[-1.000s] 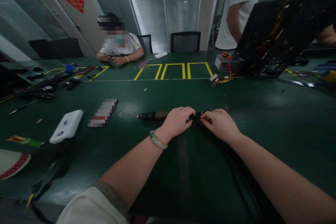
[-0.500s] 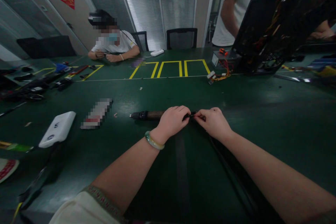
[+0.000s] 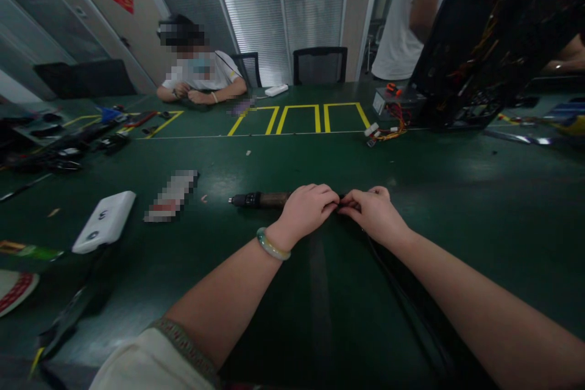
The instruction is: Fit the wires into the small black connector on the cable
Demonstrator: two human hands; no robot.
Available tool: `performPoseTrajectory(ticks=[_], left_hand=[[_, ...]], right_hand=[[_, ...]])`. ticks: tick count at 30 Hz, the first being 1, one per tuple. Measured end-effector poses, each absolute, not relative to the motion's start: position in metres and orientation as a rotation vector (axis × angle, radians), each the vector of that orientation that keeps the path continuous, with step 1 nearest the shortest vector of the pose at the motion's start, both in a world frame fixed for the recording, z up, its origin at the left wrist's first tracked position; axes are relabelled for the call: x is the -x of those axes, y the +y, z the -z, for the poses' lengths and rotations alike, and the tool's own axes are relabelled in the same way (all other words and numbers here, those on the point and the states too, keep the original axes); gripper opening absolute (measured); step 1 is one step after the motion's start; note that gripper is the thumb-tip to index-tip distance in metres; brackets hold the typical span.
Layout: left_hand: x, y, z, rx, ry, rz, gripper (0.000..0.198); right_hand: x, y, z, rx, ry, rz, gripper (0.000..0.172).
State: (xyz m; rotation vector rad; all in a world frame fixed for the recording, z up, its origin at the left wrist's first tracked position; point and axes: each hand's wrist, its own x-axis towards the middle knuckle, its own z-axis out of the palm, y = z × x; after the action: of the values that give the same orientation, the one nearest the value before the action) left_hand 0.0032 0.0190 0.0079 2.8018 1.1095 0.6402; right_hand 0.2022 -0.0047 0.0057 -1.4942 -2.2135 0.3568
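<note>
A dark electric screwdriver (image 3: 269,200) lies across the green table, its tip pointing left. My left hand (image 3: 311,207) is closed over the tool's right end, with a green bangle (image 3: 273,245) at the wrist. Close against it, my right hand (image 3: 372,210) pinches the black cable at that end, fingertips nearly touching those of the left. The joint between tool and cable is mostly hidden by my fingers. From under my right hand the black cable (image 3: 388,274) runs down toward the table's near edge.
A white power box (image 3: 104,222) and a blurred-out flat object (image 3: 172,196) lie to the left. At the back right stands an open computer case (image 3: 479,55) beside a power supply (image 3: 395,103). A person (image 3: 201,76) sits across the table; another stands behind the case.
The fingertips of my two hands have come closer together at the tool's cable end. The whole view has shifted slightly. Across the table, the seated person's hands have moved a little.
</note>
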Motion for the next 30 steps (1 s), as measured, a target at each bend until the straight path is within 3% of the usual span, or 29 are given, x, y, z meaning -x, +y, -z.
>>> performPoseTrajectory(ticks=[13,30], left_hand=[[-0.001,0.019,-0.010,-2.781,1.126,-0.609,0.011],[-0.002,0.016,-0.011,-2.787,1.149,-0.621,0.012]], right_hand=[[-0.205,-0.006,-0.003,1.477,-2.090,-0.564,0.013],[-0.208,-0.002,0.003,1.485,-2.070,-0.569,0.012]])
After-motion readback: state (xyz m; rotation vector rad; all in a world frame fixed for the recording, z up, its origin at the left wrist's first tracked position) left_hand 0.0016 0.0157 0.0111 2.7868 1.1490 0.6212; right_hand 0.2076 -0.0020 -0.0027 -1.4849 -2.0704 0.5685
